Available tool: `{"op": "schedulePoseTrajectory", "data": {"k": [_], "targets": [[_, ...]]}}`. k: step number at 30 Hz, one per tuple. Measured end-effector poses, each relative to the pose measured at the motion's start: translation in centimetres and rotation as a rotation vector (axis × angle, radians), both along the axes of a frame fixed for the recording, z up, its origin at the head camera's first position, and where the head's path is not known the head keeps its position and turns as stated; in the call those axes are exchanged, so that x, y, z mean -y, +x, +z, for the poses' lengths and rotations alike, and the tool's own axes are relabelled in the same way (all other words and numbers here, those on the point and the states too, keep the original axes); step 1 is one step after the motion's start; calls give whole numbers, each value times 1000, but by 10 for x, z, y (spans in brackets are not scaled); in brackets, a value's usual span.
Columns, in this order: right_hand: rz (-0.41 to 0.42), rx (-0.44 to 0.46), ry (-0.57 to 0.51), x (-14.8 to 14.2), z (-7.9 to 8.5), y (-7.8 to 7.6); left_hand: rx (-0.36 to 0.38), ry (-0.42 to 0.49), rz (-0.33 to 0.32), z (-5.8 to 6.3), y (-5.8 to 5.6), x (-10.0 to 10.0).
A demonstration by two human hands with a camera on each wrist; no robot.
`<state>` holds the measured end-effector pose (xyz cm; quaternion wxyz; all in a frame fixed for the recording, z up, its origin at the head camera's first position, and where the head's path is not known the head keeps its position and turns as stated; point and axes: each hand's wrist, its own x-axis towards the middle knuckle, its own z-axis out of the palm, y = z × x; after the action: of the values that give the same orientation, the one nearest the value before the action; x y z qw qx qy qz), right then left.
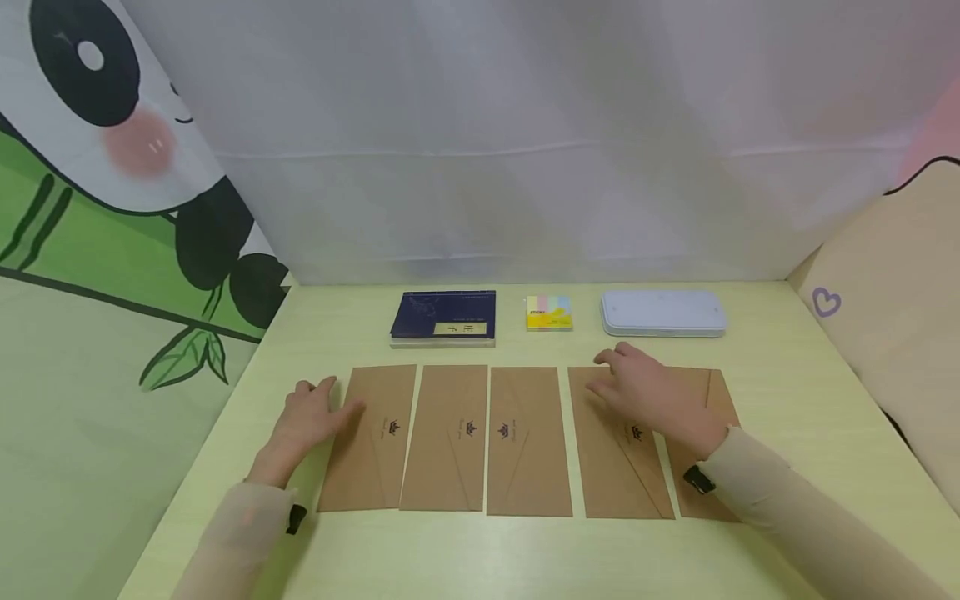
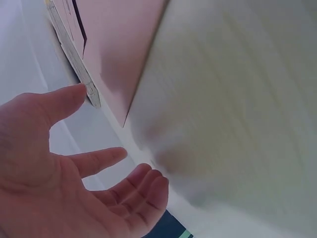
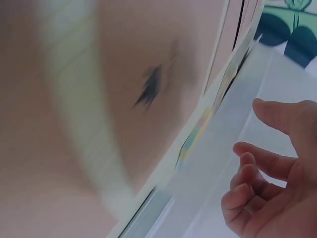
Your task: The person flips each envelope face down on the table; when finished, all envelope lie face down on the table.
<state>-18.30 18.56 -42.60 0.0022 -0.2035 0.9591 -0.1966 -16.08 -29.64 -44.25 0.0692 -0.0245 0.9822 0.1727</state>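
Note:
Several brown kraft envelopes lie side by side in a row across the table, most showing a small dark crown print. At the left end, my left hand (image 1: 309,421) is beside the leftmost envelope (image 1: 375,467), its thumb over that envelope's edge. In the left wrist view the fingers (image 2: 143,203) are loosely bent and hold nothing. My right hand (image 1: 652,396) hovers above an envelope (image 1: 622,475) right of the middle one (image 1: 528,483), partly covering it and the rightmost envelope (image 1: 712,500). The right wrist view shows its fingers (image 3: 267,161) relaxed, with nothing between them.
Behind the envelopes stand a dark blue book (image 1: 442,312), a pad of sticky notes (image 1: 549,313) and a pale pencil case (image 1: 663,313). A white cloth (image 1: 525,208) hangs along the table's back edge. Printed panels flank both sides.

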Motion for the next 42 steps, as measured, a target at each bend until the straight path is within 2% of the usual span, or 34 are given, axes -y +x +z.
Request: {"op": "schedulePoseTrajectory", "data": {"k": [7,14,23,27,32,37,42], "targets": [[86,-15,41,58,-5,-4,62,-6,26,4,5,1],[187,25,66,104,-11,-5,78,20,15,7,7,3],[343,-64,172,161,-18,1,114,36,31,13,14,-2],[400,-78,160,184,-17,4,111,46,32,15,15,-5],[409,-44,156,213,-18,3,87,68,33,14,16,-8],[354,-27,165,235,-21,4,76,63,49,10,16,-8],[342,-43,232,248,-22,7,70,67,62,7,14,-9]]}}
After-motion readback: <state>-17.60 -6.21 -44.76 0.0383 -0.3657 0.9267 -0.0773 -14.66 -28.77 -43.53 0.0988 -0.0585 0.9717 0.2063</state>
